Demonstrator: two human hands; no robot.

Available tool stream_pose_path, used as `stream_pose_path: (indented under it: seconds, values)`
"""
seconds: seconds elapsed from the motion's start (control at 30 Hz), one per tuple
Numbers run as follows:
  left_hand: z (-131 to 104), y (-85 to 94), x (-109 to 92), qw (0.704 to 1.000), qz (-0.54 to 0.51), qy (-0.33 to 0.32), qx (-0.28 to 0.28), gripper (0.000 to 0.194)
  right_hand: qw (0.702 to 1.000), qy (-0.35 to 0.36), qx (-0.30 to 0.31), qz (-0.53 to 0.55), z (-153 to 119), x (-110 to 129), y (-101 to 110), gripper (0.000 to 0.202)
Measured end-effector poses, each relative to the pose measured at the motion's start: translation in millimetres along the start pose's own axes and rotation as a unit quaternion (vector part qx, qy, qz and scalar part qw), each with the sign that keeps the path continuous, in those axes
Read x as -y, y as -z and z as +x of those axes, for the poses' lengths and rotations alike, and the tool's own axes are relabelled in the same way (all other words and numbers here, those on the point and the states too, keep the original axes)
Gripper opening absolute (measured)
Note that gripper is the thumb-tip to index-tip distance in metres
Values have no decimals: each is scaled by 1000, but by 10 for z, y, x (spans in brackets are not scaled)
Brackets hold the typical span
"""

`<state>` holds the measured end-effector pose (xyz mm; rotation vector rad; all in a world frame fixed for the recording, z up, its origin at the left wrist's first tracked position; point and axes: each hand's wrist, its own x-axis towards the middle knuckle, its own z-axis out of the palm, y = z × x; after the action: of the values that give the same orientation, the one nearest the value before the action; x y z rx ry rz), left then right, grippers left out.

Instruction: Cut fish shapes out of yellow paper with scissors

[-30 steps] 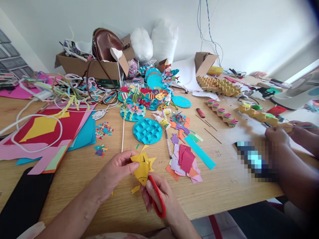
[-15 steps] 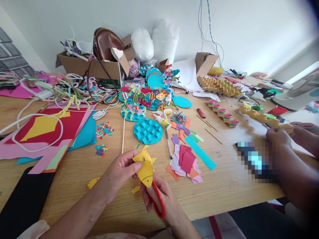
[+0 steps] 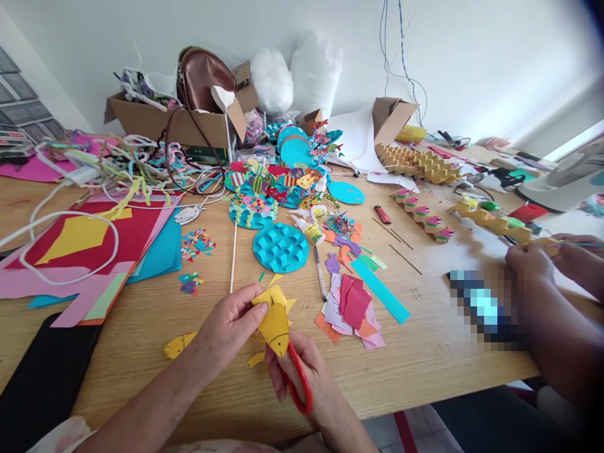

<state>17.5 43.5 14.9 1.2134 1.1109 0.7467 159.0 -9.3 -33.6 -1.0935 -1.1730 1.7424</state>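
Observation:
Between the thumb and fingers of my left hand [image 3: 240, 318] is a yellow paper fish [image 3: 275, 326], with a pen-drawn eye and a curved line across its head. My right hand [image 3: 302, 365] is wrapped round red-handled scissors [image 3: 302, 384]; their blades are mostly hidden behind the paper, close to the fish's head. Yellow paper scraps [image 3: 257, 359] lie on the table under my hands. Another yellow paper fish [image 3: 179, 345] lies to the left, partly covered by my left forearm.
Ahead stands a blue scalloped paper disc [image 3: 280, 247]. Loose paper pieces [image 3: 355, 302] and a pen [image 3: 320, 274] lie to its right, coloured sheets [image 3: 94, 242] to the left. At far right, another person's hands [image 3: 533, 264] hold an egg-carton strip [image 3: 500, 226] above a blurred-out phone [image 3: 486, 308].
Both hands hold nearly the same pose, the fish and scissors barely shifted. The view has moved very slightly. The other person's hands stay at the carton strip.

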Motion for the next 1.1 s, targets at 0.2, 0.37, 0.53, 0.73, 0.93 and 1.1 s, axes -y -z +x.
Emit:
stream_pose_path:
  seconds: [0.2,0.37,0.53,0.73,0.93,1.1]
  values:
    - [13,12,80,1000,23,4,20,19,1000,3,-6,3,-9,4,-10,55]
    - [11,-12,100,1000,18,10,21,20,1000,3,-14,9,-30,-27,-21,56]
    - [4,-37,94,1000,14,6,4,20,1000,17,-19,4,-36,-85,-19,54]
    - [8,-49,90,1000,9,8,6,21,999,22,-23,-5,-30,-99,-11,50]
    - [-7,-56,113,1000,-5,8,3,20,999,38,-37,-14,-50,-43,-49,48]
    - [-11,-71,122,1000,-17,16,-6,21,998,45,-41,-18,-50,-38,-49,45]
